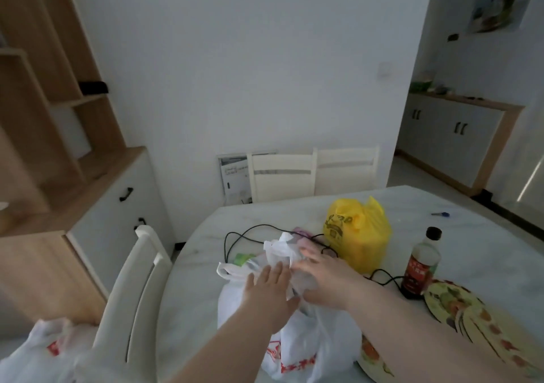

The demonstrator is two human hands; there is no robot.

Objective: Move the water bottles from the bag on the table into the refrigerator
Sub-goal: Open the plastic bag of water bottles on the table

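Observation:
A white plastic bag point(297, 335) with red print stands on the pale marble table point(485, 235) near its front edge. Something with a green label point(243, 258) shows in the bag's open top; I cannot tell if it is a bottle. My left hand point(269, 291) lies on the bag's upper left side with its fingers straight. On the bag's upper right, my right hand point(322, 279) touches the plastic near the handles, fingers extended. No refrigerator is in view.
A yellow plastic bag point(357, 232), a dark sauce bottle point(421, 265), a patterned plate point(459, 306), a black cable point(235, 235) and a blue pen point(440, 214) lie on the table. White chairs point(138, 288) stand left and behind. Another white bag point(44, 353) sits at lower left.

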